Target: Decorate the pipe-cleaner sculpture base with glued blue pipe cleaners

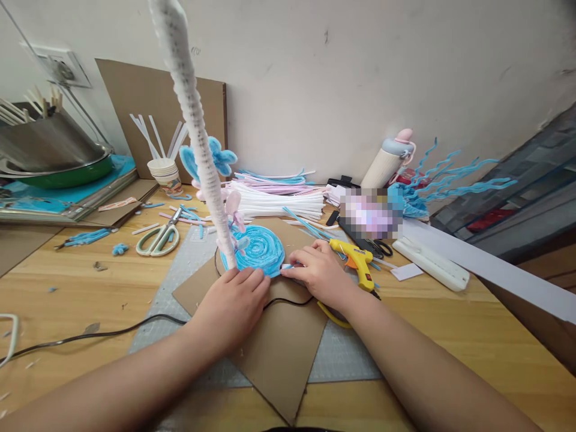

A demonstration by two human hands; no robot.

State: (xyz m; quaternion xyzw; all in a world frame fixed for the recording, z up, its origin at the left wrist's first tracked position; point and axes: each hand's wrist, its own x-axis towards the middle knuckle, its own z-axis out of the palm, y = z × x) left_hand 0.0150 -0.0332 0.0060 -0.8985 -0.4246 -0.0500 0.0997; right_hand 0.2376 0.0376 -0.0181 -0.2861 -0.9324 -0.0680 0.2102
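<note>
A flat coil of blue pipe cleaner lies in front of me. From its left side rises a tall stem wrapped in white pipe cleaner, with blue and pink pipe-cleaner shapes along it. My left hand is closed at the coil's near edge by the stem's foot; its fingertips are partly hidden. Beside the coil's right edge, my right hand pinches a small pale strip end, which touches the coil. A yellow glue gun lies just beyond my right hand.
Cardboard and a grey cutting mat lie beneath the work. Scissors and blue scraps sit left; a black cable crosses the table. Bundled pipe cleaners, a paper cup and a bottle stand behind.
</note>
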